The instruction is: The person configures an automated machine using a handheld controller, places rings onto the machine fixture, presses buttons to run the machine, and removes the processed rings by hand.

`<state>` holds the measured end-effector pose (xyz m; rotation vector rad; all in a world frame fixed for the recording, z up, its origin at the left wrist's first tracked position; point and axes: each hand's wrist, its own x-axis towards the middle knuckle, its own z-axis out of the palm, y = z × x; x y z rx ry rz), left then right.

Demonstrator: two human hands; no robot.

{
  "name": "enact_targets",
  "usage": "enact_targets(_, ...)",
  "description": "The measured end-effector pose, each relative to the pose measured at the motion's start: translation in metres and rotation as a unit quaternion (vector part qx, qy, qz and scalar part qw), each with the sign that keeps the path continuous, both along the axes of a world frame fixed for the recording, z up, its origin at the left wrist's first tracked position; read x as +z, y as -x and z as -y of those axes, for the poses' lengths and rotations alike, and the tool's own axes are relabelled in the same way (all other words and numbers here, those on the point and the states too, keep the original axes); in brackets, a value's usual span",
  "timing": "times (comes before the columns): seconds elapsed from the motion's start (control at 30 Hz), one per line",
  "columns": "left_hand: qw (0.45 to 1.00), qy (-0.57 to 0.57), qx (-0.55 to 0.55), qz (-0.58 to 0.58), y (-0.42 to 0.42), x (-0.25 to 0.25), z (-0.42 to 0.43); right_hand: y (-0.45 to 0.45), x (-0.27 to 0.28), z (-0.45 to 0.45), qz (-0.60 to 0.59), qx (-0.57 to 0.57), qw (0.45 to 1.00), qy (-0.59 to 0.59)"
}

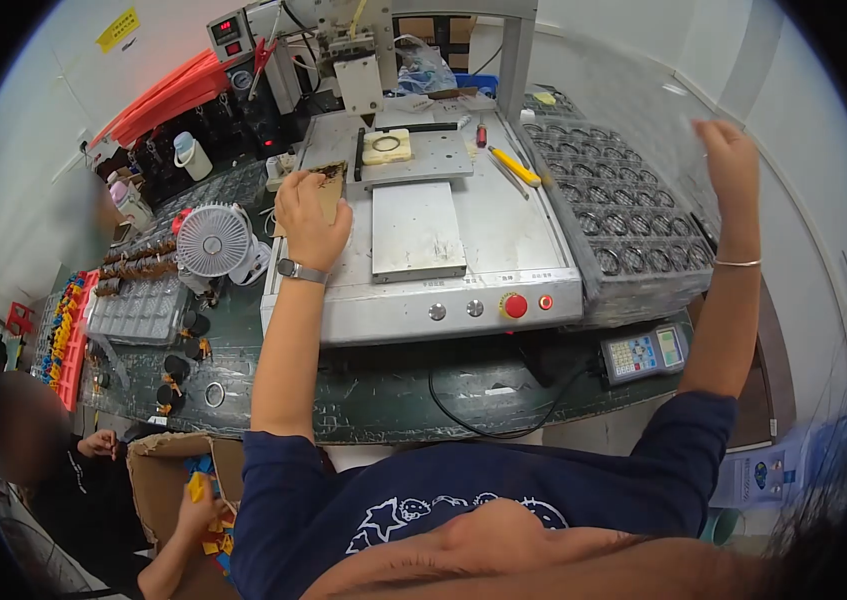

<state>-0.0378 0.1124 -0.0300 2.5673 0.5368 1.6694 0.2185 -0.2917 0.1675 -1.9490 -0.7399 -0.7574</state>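
Observation:
My left hand (311, 222) rests at the left side of the machine bed, thumb apart and fingers bent over a small brown cardboard piece (332, 192). I see nothing gripped in it. Raised at the right, my right hand (728, 160) has its fingers pinched at the edge of a clear plastic sheet (633, 100), which is blurred and tilted up. Below that sheet, a stack of clear trays (633, 280) holds rows of dark round rings (633, 200). On the machine's plate, a cream block (386, 147) carries one dark ring.
A yellow cutter (515, 166) and a red-handled tool (481, 135) lie on the machine bed. Buttons, including a red emergency stop (514, 306), line its front. A white fan (215, 241) and keypad controller (643, 354) flank it. A co-worker's hand (199, 505) is over a cardboard box (158, 470).

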Motion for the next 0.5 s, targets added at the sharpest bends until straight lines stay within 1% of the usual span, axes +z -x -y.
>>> enact_targets(0.03, 1.0, 0.0, -0.001, 0.0, 0.0, 0.0, 0.001, 0.023, 0.008, 0.0, 0.025, -0.038, 0.999, -0.026)
enact_targets(0.07, 1.0, -0.009, -0.006, 0.015, 0.0, 0.002, 0.003, 0.035, 0.007, 0.002, 0.037, -0.033, 0.997, -0.06)
enact_targets(0.13, 0.999, -0.024, -0.023, 0.043, 0.001, 0.006, 0.011, 0.088, -0.003, -0.01, 0.079, -0.034, 0.993, -0.086)
enact_targets(0.17, 0.997, -0.032, -0.034, 0.056, -0.001, 0.012, 0.022, 0.109, -0.015, -0.018, 0.15, -0.011, 0.985, -0.08)
enact_targets(0.2, 0.994, -0.005, -0.095, 0.055, -0.002, 0.019, 0.038, 0.128, -0.027, -0.026, 0.223, 0.017, 0.972, -0.077)
enact_targets(0.23, 0.981, 0.044, -0.179, 0.051, -0.001, 0.03, 0.057, 0.144, -0.035, -0.031, 0.303, 0.029, 0.952, -0.02)
enact_targets(0.27, 0.941, 0.15, -0.296, 0.061, -0.003, 0.035, 0.079, 0.159, -0.043, -0.039, 0.381, 0.047, 0.923, 0.031)
enact_targets(0.3, 0.855, 0.261, -0.443, 0.057, -0.004, 0.039, 0.098, 0.176, -0.053, -0.05, 0.379, 0.084, 0.92, 0.059)
enact_targets(0.33, 0.718, 0.357, -0.594, 0.068, 0.002, 0.056, 0.12, 0.192, -0.061, -0.06, 0.378, 0.123, 0.914, 0.087)
enact_targets(0.37, 0.628, 0.407, -0.658, 0.086, 0.015, 0.082, 0.145, 0.204, -0.072, -0.074, 0.384, 0.157, 0.903, 0.112)
enact_targets(0.4, 0.63, 0.391, -0.662, 0.106, 0.023, 0.09, 0.148, 0.214, -0.082, -0.084, 0.392, 0.186, 0.89, 0.139)
enact_targets(0.43, 0.633, 0.375, -0.666, 0.127, 0.032, 0.098, 0.152, 0.219, -0.089, -0.089, 0.39, 0.229, 0.871, 0.193)
enact_targets(0.47, 0.597, 0.438, -0.651, 0.165, 0.043, 0.106, 0.157, 0.224, -0.094, -0.091, 0.388, 0.266, 0.847, 0.247)
enact_targets(0.5, 0.629, 0.415, -0.618, 0.223, 0.05, 0.105, 0.148, 0.228, -0.095, -0.085, 0.362, 0.295, 0.832, 0.301)
